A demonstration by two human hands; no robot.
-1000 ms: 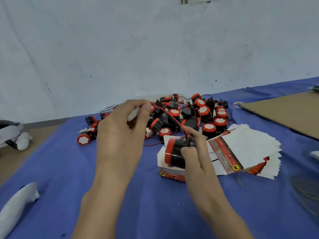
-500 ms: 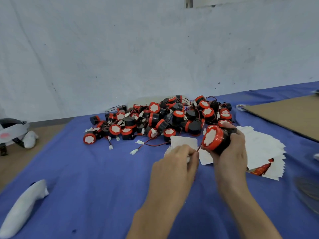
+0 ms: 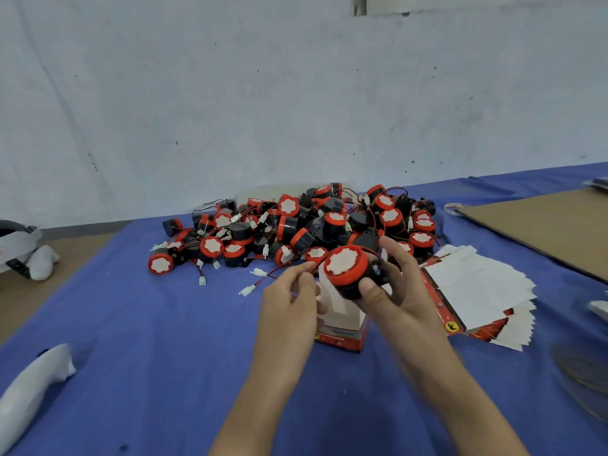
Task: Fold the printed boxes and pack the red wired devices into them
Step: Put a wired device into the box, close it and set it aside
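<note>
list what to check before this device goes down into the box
1. Device held: ok, the right hand holds the red device round its black body.
2. Wire gathered: not ok, the left hand pinches the red wire, which runs loose.
3. Box upright: ok, the folded box stands on the blue cloth below the device.
4. Box mouth open: cannot tell, device and hands hide it.
5. Next blanks ready: ok, flat boxes lie fanned beside it.

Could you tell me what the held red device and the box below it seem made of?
The round red-and-black device: probably moulded plastic, matte, with a white paper-like sticker on its face. The white printed box: thin cardboard, judging by its folded flaps.
</note>
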